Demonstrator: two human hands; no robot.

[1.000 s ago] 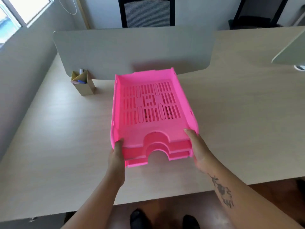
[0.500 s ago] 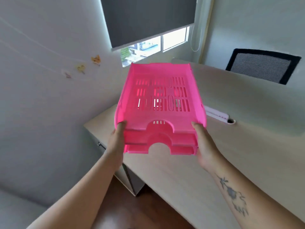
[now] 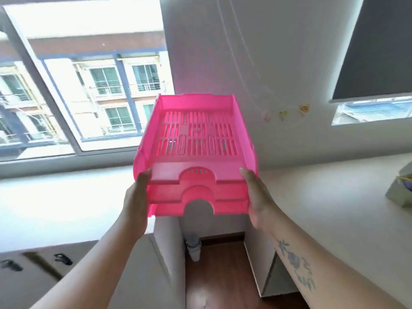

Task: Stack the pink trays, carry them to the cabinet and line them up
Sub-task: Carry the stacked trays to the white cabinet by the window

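Held in mid-air at 12 o'clock, the trays (image 3: 196,152) are clamped at their near corners by the left hand (image 3: 136,201) and right hand (image 3: 256,197), so tilting could slide the nested stack apart.

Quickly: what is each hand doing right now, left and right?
Left hand: closed on the left side of the stack of pink trays.
Right hand: closed on the right side of the same stack.

Three stacked pink trays (image 3: 196,139); two hands: left (image 3: 136,197), right (image 3: 256,195); two windows; one cabinet (image 3: 66,197).
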